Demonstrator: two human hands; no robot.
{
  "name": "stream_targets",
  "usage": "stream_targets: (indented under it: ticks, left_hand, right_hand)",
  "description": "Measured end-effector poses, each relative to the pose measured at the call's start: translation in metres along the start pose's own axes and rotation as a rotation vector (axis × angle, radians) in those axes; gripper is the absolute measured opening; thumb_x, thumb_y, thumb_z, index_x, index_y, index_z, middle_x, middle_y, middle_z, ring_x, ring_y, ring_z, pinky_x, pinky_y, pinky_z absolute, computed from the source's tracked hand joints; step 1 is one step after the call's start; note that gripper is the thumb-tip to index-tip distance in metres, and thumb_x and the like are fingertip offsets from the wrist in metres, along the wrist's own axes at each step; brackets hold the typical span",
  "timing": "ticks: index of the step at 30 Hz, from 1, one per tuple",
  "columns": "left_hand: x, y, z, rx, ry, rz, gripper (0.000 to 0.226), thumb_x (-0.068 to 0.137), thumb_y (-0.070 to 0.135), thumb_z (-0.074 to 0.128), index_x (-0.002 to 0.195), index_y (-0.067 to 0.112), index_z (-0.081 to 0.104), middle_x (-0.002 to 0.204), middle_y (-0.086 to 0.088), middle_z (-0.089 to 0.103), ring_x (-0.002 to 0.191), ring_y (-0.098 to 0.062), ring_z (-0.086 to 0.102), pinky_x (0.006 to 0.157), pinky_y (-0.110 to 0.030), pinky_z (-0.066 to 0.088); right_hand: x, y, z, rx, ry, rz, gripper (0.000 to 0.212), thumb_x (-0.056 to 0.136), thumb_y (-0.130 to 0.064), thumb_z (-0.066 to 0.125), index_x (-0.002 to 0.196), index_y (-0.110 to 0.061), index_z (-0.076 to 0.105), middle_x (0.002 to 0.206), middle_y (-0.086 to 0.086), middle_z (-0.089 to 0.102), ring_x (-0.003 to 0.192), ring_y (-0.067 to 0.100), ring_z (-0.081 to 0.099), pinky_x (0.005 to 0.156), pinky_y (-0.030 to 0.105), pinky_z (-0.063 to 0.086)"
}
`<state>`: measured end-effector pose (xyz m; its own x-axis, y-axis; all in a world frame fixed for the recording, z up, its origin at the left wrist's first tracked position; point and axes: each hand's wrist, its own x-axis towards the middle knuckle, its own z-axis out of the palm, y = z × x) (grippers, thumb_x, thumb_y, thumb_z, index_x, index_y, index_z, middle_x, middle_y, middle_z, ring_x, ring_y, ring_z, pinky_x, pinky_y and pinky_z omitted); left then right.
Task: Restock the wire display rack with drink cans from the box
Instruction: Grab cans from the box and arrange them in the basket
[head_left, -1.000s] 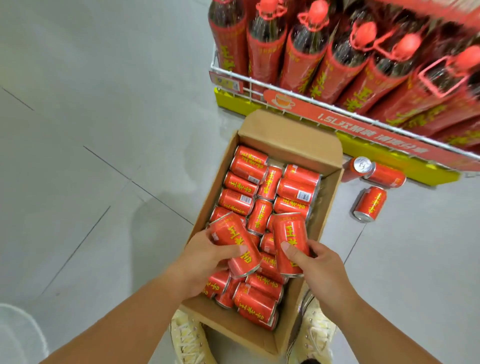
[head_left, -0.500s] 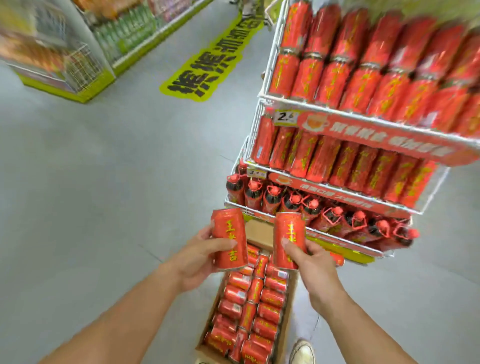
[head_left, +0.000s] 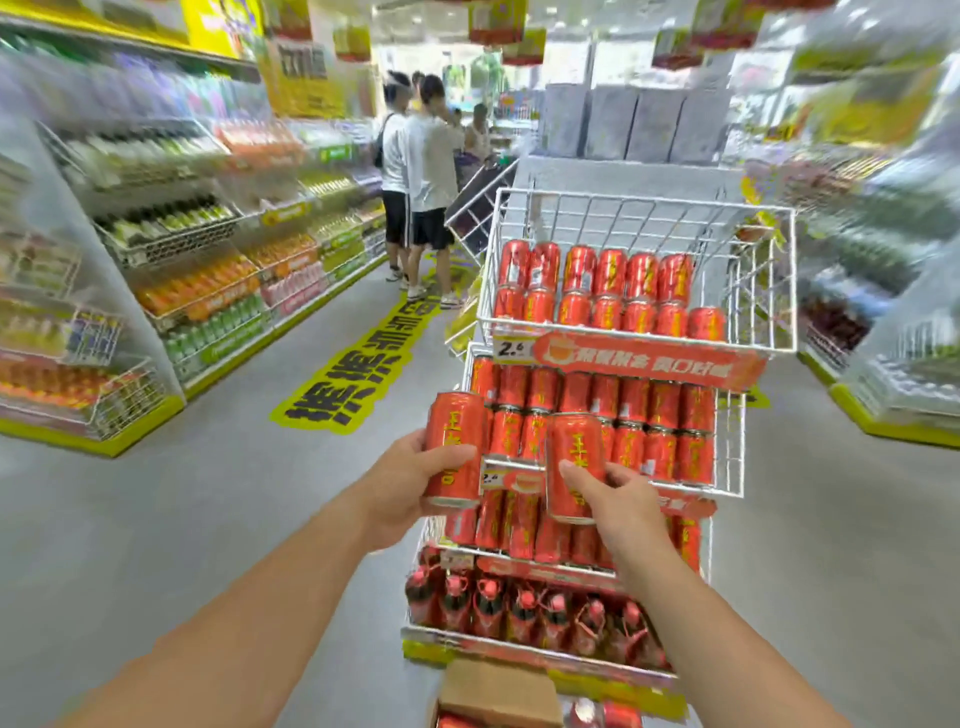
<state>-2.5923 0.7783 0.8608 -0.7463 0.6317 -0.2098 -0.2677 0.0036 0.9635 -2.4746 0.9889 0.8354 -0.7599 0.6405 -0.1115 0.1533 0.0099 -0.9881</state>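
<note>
The left hand (head_left: 410, 486) grips the left can (head_left: 453, 441), the right hand (head_left: 621, 501) the right can (head_left: 574, 457): two cans, both upright, yellow Chinese characters down their red sides, held before the rack's (head_left: 644, 218) second tier. The rack shows four tiers; its top tag (head_left: 511, 347) reads "2.6". The box (head_left: 496, 693) sits at the rack's foot.

Both cans I hold: left can (head_left: 453, 449) and right can (head_left: 574, 466) red with yellow characters; white wire rack (head_left: 644, 270); brown box (head_left: 498, 693).
</note>
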Motion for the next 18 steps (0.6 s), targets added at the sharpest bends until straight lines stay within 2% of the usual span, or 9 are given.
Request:
stream_targets:
  ticks: [2, 5, 7, 8, 10, 12, 15, 17, 18]
  left_hand:
    - [0.012, 0.024, 0.014, 0.05, -0.003, 0.051, 0.037, 0.089, 0.014, 0.073, 0.125, 0.011, 0.064, 0.114, -0.013, 0.075, 0.095, -0.028, 0.073, 0.099, -0.059, 0.054]
    - [0.035, 0.054, 0.036, 0.077, -0.005, 0.124, 0.039, 0.086, 0.008, 0.076, 0.124, 0.01, 0.065, 0.117, -0.017, 0.074, 0.105, -0.036, 0.072, 0.093, -0.056, 0.058]
    - [0.054, 0.073, 0.053, 0.073, -0.003, 0.162, 0.038, 0.084, 0.005, 0.078, 0.12, 0.011, 0.067, 0.115, -0.019, 0.074, 0.1, -0.034, 0.073, 0.085, -0.053, 0.061]
    - [0.064, 0.082, 0.061, 0.068, -0.002, 0.182, 0.038, 0.083, 0.004, 0.079, 0.119, 0.011, 0.067, 0.114, -0.018, 0.074, 0.097, -0.032, 0.073, 0.084, -0.054, 0.061]
    - [0.084, 0.099, 0.079, 0.068, -0.004, 0.229, 0.04, 0.082, 0.005, 0.08, 0.119, 0.012, 0.067, 0.112, -0.014, 0.076, 0.1, -0.03, 0.074, 0.091, -0.057, 0.058]
    - [0.109, 0.114, 0.095, 0.051, -0.001, 0.262, 0.046, 0.082, 0.007, 0.081, 0.125, 0.014, 0.065, 0.111, -0.009, 0.077, 0.102, -0.029, 0.074, 0.093, -0.056, 0.057]
    - [0.151, 0.136, 0.116, 0.031, 0.029, 0.291, 0.068, 0.076, 0.013, 0.087, 0.137, 0.017, 0.056, 0.11, -0.004, 0.078, 0.1, -0.026, 0.075, 0.086, -0.05, 0.061]
    - [0.181, 0.15, 0.128, 0.035, 0.05, 0.296, 0.09, 0.065, 0.025, 0.096, 0.143, 0.02, 0.052, 0.111, -0.001, 0.077, 0.101, -0.025, 0.075, 0.087, -0.052, 0.06]
    - [0.196, 0.157, 0.134, 0.026, 0.056, 0.299, 0.091, 0.061, 0.028, 0.097, 0.141, 0.022, 0.055, 0.109, 0.001, 0.078, 0.099, -0.022, 0.076, 0.084, -0.05, 0.061]
  right_hand:
    - [0.007, -0.027, -0.009, 0.017, 0.019, -0.058, 0.078, 0.073, -0.054, 0.082, 0.134, -0.012, 0.059, 0.12, -0.004, 0.065, 0.105, 0.016, 0.062, 0.089, 0.032, 0.046]
    - [0.024, -0.061, -0.024, 0.047, 0.064, -0.115, 0.082, 0.075, -0.051, 0.082, 0.141, -0.012, 0.053, 0.131, 0.001, 0.06, 0.117, 0.02, 0.057, 0.096, 0.033, 0.042]
    - [0.041, -0.083, -0.034, 0.04, 0.084, -0.159, 0.084, 0.07, -0.057, 0.083, 0.137, -0.013, 0.057, 0.131, -0.001, 0.062, 0.12, 0.02, 0.059, 0.098, 0.034, 0.044]
    - [0.051, -0.094, -0.039, 0.034, 0.094, -0.18, 0.082, 0.065, -0.062, 0.082, 0.13, -0.015, 0.063, 0.125, -0.003, 0.067, 0.116, 0.02, 0.062, 0.096, 0.035, 0.047]
    - [0.069, -0.117, -0.052, 0.045, 0.079, -0.188, 0.051, 0.073, -0.055, 0.082, 0.107, -0.02, 0.067, 0.102, -0.009, 0.07, 0.098, 0.013, 0.066, 0.088, 0.033, 0.047]
    - [0.094, -0.136, -0.067, 0.068, 0.076, -0.221, 0.034, 0.083, -0.04, 0.08, 0.102, -0.026, 0.055, 0.092, -0.015, 0.062, 0.084, 0.004, 0.058, 0.083, 0.029, 0.041]
    - [0.138, -0.156, -0.085, 0.044, 0.102, -0.248, 0.044, 0.08, -0.04, 0.082, 0.111, -0.015, 0.062, 0.096, -0.01, 0.067, 0.086, 0.007, 0.061, 0.07, 0.025, 0.046]
    - [0.172, -0.166, -0.097, 0.028, 0.118, -0.255, 0.066, 0.072, -0.052, 0.083, 0.122, -0.013, 0.064, 0.108, -0.002, 0.07, 0.098, 0.015, 0.065, 0.078, 0.029, 0.05]
    - [0.185, -0.172, -0.104, 0.034, 0.123, -0.247, 0.071, 0.069, -0.056, 0.083, 0.124, -0.014, 0.064, 0.113, 0.0, 0.07, 0.103, 0.019, 0.066, 0.083, 0.033, 0.051]
